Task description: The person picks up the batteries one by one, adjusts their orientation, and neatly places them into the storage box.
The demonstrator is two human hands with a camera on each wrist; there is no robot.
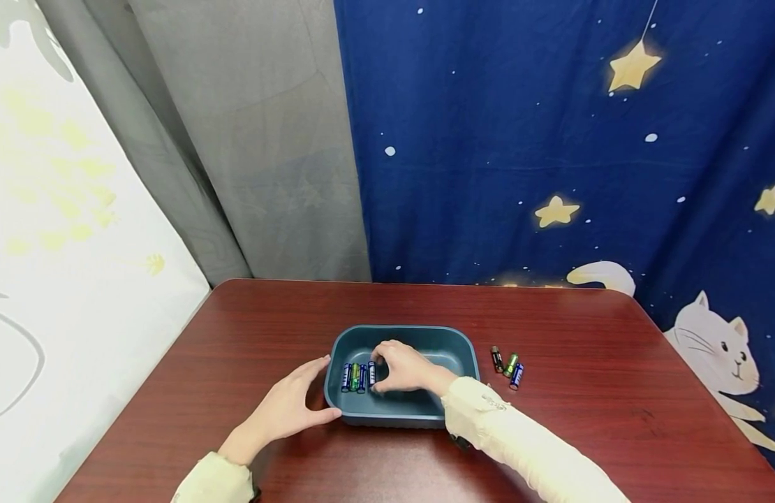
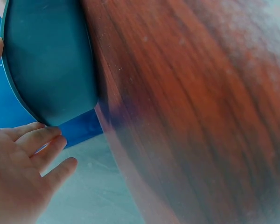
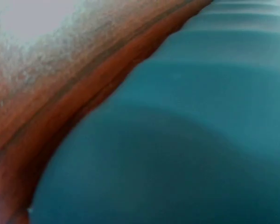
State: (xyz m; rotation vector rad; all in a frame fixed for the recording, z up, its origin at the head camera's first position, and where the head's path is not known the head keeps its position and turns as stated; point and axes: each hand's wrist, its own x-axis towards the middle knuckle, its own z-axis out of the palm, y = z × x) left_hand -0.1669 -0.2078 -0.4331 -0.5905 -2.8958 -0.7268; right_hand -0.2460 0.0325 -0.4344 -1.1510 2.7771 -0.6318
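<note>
A dark teal tray (image 1: 396,419) stands on the table. My right hand (image 1: 405,368) reaches inside it, pinching a blue-and-white battery (image 1: 371,374) between thumb and fingers, upright in the row's line. Just left of that lie a dark blue battery (image 1: 346,378), a green battery (image 1: 355,377) and another blue battery (image 1: 362,378), side by side on the tray floor. My left hand (image 1: 285,410) touches the tray's left end, fingers and thumb spread and fairly straight; the left wrist view shows its fingertips at the rim. In the right wrist view only the tray's wall (image 3: 186,140) fills the picture, without the hand.
Right of the tray, a black battery (image 1: 497,360), a green battery (image 1: 511,364) and a blue battery (image 1: 517,376) lie close together on the reddish-brown table (image 1: 588,391). Behind the table hang a grey curtain (image 1: 255,140) and a blue star-patterned curtain (image 1: 475,140).
</note>
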